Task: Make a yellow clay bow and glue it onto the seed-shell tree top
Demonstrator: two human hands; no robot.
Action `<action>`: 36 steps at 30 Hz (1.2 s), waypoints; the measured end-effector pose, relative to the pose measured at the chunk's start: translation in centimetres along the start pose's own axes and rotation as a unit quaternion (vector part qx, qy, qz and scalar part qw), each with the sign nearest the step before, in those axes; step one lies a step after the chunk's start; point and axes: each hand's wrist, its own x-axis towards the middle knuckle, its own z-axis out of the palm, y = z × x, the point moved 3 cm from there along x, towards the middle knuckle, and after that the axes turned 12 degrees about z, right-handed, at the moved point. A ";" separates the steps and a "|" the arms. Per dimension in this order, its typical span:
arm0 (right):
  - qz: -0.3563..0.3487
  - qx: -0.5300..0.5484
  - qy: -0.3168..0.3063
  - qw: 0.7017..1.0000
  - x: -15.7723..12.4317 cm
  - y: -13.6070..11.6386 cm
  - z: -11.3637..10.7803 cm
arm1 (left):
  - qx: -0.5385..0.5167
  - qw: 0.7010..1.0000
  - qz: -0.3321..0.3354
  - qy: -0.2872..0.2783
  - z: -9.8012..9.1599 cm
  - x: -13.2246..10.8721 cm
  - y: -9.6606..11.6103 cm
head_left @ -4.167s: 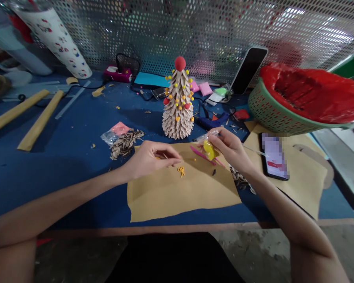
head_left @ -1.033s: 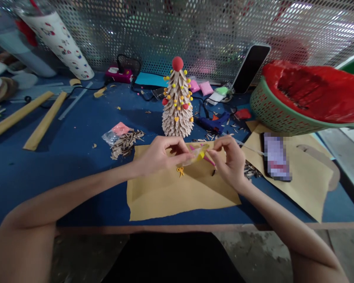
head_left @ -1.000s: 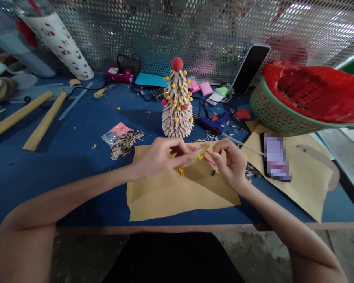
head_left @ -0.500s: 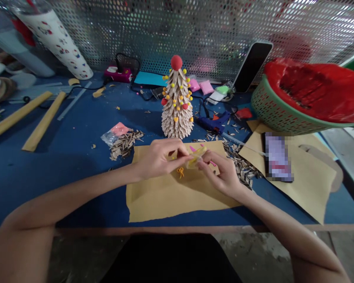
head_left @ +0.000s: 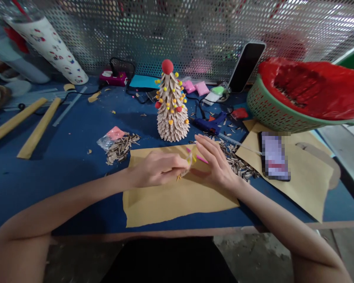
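Observation:
My left hand point(head_left: 157, 169) is curled over the brown paper sheet point(head_left: 177, 196), pinching a small clear bag of yellow clay point(head_left: 189, 160). My right hand point(head_left: 214, 161) faces it, fingers stretched out and apart, its thumb side against the same bag. A thin pink stick point(head_left: 201, 157) lies on the paper between the hands. A tiny yellow clay bow point(head_left: 179, 177) peeks out under my left fingers. Just beyond the hands stands a cone tree of seed shells point(head_left: 171, 110), dotted with yellow and red clay balls and topped by a red ball.
Sunflower seeds point(head_left: 237, 161) lie right of the paper, another heap point(head_left: 120, 143) with a pink clay bag at left. A blue glue gun point(head_left: 209, 124), two phones point(head_left: 273, 155) point(head_left: 246, 67), a green basket lined in red plastic point(head_left: 297, 102), wooden strips point(head_left: 37, 127) and a mesh wall surround.
The clay bag went from my right hand to both hands. My right fingers have now opened out flat while my left hand keeps the pinch. The view shifted slightly.

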 end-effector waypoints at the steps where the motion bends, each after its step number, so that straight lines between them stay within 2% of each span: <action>1: 0.007 0.007 -0.005 1.000 0.0 0.2 0.1 | -0.012 1.000 -0.003 0.004 0.0 0.0 0.0; 6: 0.011 0.023 0.004 1.000 -0.4 0.6 0.4 | 0.034 0.999 -0.039 0.008 0.1 -0.2 -0.3; 9: 0.017 0.018 -0.006 1.000 -0.5 0.8 0.4 | 0.063 0.997 -0.038 0.006 0.1 -0.3 -0.7; 17: 0.044 -0.023 -0.024 0.998 -0.8 0.8 0.8 | -0.026 0.993 -0.112 -0.035 0.1 -0.3 -2.1; 21: 0.062 -0.020 -0.027 0.998 -1.1 0.3 1.0 | -0.026 0.989 -0.140 -0.036 0.7 -0.7 -2.0; 24: 0.044 -0.003 -0.015 0.999 -1.1 -0.3 1.1 | -0.014 0.989 -0.146 -0.033 1.2 -0.8 -1.5; 28: 0.015 0.017 -0.002 1.000 -1.0 -1.2 1.0 | 0.018 0.990 -0.126 -0.062 1.6 -0.6 -0.6; 31: -0.001 0.015 -0.013 1.000 -1.0 -1.6 1.0 | 0.084 0.989 -0.073 -0.094 1.8 -0.6 0.2; 34: 0.002 0.032 -0.046 0.998 -1.1 -1.7 1.0 | 0.107 0.990 -0.012 -0.087 1.7 -0.6 0.6; 36: 0.022 0.060 -0.082 0.995 -1.0 -1.4 1.0 | 0.071 0.995 0.001 -0.072 1.6 -0.4 0.6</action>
